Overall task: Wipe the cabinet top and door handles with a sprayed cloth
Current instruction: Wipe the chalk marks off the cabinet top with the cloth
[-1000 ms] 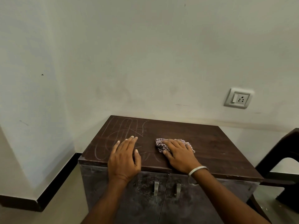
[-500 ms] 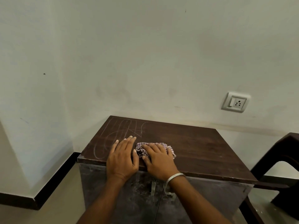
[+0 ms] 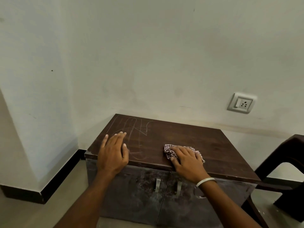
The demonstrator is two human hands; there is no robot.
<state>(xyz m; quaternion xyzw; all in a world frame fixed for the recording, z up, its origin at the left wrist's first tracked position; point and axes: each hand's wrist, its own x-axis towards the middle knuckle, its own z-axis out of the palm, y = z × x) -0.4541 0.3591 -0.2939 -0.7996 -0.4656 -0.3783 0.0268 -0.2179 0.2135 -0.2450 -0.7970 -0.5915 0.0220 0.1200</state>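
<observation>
A low cabinet with a dark brown wooden top [image 3: 189,139] stands against the wall. Pale streaks mark the top's left part. My right hand [image 3: 187,160] presses flat on a checked cloth [image 3: 169,153] near the front edge, right of centre. My left hand [image 3: 113,152] lies flat on the front left of the top, fingers spread, holding nothing. Two metal door handles [image 3: 158,185] [image 3: 178,186] sit side by side on the dusty grey doors below the top's front edge.
A white wall socket [image 3: 241,103] is on the wall at the right. A dark brown chair [image 3: 289,165] stands close to the cabinet's right side. A black skirting [image 3: 54,181] runs along the wall corner at the left.
My right hand slid the cloth left until it met my left hand, then back right along the front edge. My left hand has stayed on the front left corner.
</observation>
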